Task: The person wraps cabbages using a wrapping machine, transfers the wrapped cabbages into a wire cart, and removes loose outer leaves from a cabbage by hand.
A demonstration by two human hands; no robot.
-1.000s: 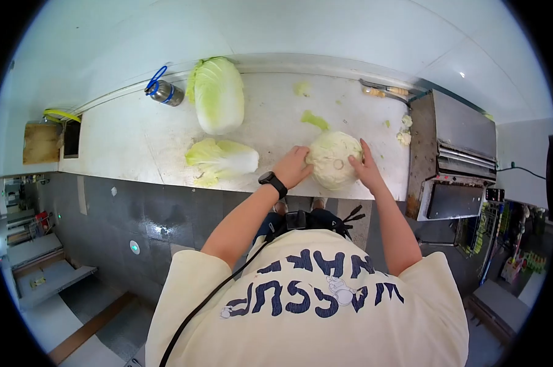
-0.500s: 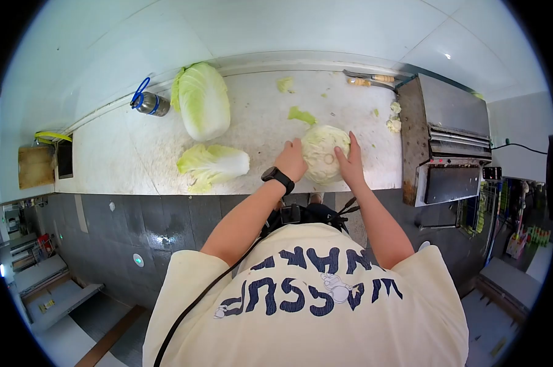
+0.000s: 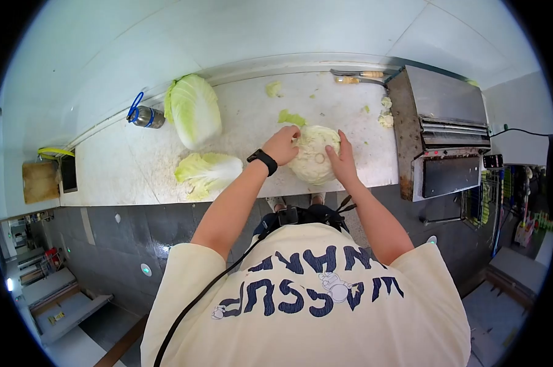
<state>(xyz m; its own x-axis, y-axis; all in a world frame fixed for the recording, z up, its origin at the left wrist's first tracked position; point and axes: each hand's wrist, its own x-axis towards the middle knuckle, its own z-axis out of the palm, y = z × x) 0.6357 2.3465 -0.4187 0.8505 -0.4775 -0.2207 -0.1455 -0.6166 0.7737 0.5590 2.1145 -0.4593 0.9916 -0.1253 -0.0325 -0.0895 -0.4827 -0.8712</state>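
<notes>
A round, pale cabbage (image 3: 315, 164) sits on the white worktop, between my two hands and near the front edge. My left hand (image 3: 281, 145), with a black watch on its wrist, has its fingers curled against the cabbage's upper left edge. What lies under those fingertips is partly hidden. Along the right side of the cabbage, my right hand (image 3: 344, 162) grips it, thumb on top and fingers against the side. A torn green leaf piece (image 3: 292, 118) lies just behind the cabbage.
To the left lie a whole napa cabbage (image 3: 194, 111) and a loose napa leaf (image 3: 209, 172), with a metal bottle (image 3: 146, 116) beside them. Wooden-handled knives (image 3: 357, 80) rest at the back right. A metal machine (image 3: 444, 131) stands at the right end. Small white scraps (image 3: 386, 113) sit near it.
My left hand has moved up along the cabbage's left side to its upper left edge, fingers more curled. My right hand stays on the right side. The view has shifted slightly.
</notes>
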